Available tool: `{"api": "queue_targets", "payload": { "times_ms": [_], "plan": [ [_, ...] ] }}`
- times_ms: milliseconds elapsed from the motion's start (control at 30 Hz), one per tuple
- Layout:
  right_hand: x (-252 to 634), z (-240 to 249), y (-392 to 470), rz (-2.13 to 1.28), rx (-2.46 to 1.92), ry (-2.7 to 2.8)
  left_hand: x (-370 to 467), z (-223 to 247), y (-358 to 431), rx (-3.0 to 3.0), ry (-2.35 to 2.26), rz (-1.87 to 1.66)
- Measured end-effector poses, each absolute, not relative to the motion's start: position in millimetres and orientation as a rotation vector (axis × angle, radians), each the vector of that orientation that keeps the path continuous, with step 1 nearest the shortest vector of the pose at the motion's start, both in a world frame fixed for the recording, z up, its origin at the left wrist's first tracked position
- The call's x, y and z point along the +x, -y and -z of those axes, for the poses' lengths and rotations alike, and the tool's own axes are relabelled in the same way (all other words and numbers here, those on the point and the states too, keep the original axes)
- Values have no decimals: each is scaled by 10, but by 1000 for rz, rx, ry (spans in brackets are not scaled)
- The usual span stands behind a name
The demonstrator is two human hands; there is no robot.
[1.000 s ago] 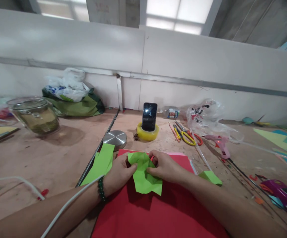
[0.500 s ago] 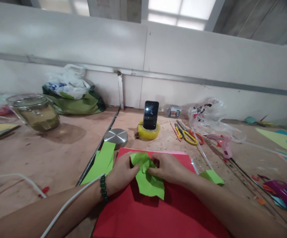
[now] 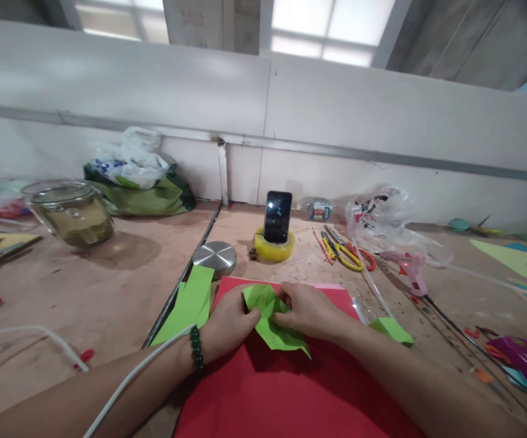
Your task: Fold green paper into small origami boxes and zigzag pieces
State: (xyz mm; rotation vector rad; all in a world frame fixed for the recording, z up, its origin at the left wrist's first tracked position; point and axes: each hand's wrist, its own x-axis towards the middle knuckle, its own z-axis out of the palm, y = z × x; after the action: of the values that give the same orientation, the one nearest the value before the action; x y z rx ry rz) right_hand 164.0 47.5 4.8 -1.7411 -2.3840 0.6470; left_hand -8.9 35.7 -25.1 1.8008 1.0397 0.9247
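Between my two hands is a creased piece of green paper point(image 3: 275, 328), its lower edge folded and pointing toward me. My left hand point(image 3: 233, 316) pinches its left side with the thumb on top; a green bead bracelet circles that wrist. On the right side, my right hand point(image 3: 306, 310) grips the same paper between thumb and curled fingers. Both hands are just above a large red paper sheet point(image 3: 285, 395), and the paper's shadow falls on it. Green paper strips point(image 3: 190, 304) lie to the left, and a folded green piece point(image 3: 391, 330) lies to the right.
A phone point(image 3: 277, 216) stands in a yellow tape roll point(image 3: 275, 249), beside a round metal lid point(image 3: 214, 258). Scissors point(image 3: 349, 255), a pink glue gun point(image 3: 409, 267) and a purple tool point(image 3: 521, 362) are on the right. A glass jar point(image 3: 72, 216) stands left. A white cable point(image 3: 140, 371) crosses my left forearm.
The green paper's lower part has tilted up and shifted slightly right, with its creases changed. Both hands keep hold of it. The whole view has shifted down a little.
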Motion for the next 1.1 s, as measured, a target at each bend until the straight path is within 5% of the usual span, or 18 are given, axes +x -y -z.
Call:
{"api": "queue_targets", "payload": {
  "times_ms": [733,1100],
  "plan": [
    [1775,162,-551,-962,-894,2138,-156,344,-388,1795,-1106,-938],
    [1707,210,-490,-920,-1077,2154,-147,261,-303,1758,-1032,-951]
  ]
}}
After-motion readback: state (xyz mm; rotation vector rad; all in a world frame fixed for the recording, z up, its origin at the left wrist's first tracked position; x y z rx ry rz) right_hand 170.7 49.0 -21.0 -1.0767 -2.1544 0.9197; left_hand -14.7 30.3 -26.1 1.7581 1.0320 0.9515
